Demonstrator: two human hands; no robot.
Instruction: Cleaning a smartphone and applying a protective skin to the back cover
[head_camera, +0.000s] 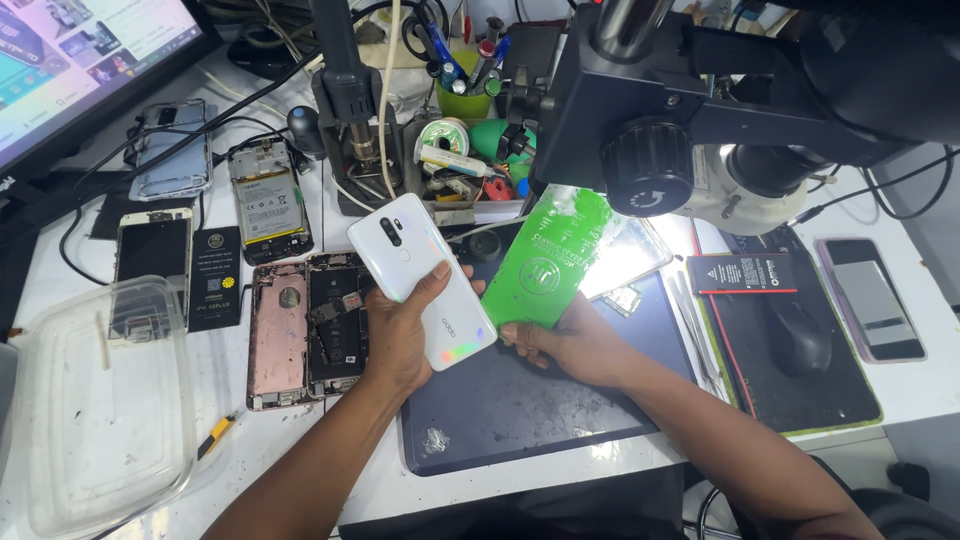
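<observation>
My left hand (398, 335) grips a white phone (424, 277) with its glossy back and camera facing up, held tilted over the dark work mat (520, 405). My right hand (575, 343) holds a green rectangular sheet (550, 256) by its lower edge, just right of the phone. The green sheet leans up toward the microscope (700, 130). Both hands are over the mat's near half.
An opened pink phone (305, 330), other phones (268, 195) and a black battery (215, 278) lie left. A clear plastic lid (95, 400) sits at the near left. A mouse (797, 335) on a black pad and a phone (872, 298) lie right. A monitor (80, 60) and tool cups (462, 95) stand behind.
</observation>
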